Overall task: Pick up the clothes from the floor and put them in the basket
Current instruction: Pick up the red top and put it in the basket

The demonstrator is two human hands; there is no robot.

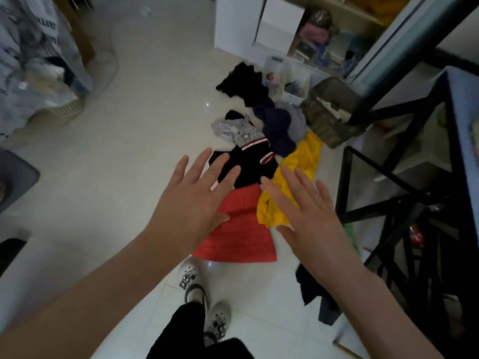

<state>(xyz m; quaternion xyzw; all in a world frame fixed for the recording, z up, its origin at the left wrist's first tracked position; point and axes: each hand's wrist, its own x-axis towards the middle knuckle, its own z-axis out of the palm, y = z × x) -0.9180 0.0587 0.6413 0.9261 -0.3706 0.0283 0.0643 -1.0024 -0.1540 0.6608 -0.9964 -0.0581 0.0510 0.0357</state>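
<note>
Clothes lie in a row on the white floor. Nearest is a red garment (238, 234), then a yellow one (298, 174), a black top with red-and-white trim (248, 164), a striped shirt (238, 129), a navy piece (278, 125) and a black piece (246, 81). A dark open-weave basket (329, 110) stands at the far end of the row, on the right. My left hand (191, 200) and my right hand (308, 216) hover above the red and yellow garments, fingers spread, holding nothing.
A black metal frame (388, 203) and a blue-edged table (464, 125) stand on the right. Dark cloth (308, 288) lies by the frame's foot. White cabinets (238, 24) are at the back. A woven basket (66, 107) under hanging fabric is at the left. My feet in clogs (193, 278) are below.
</note>
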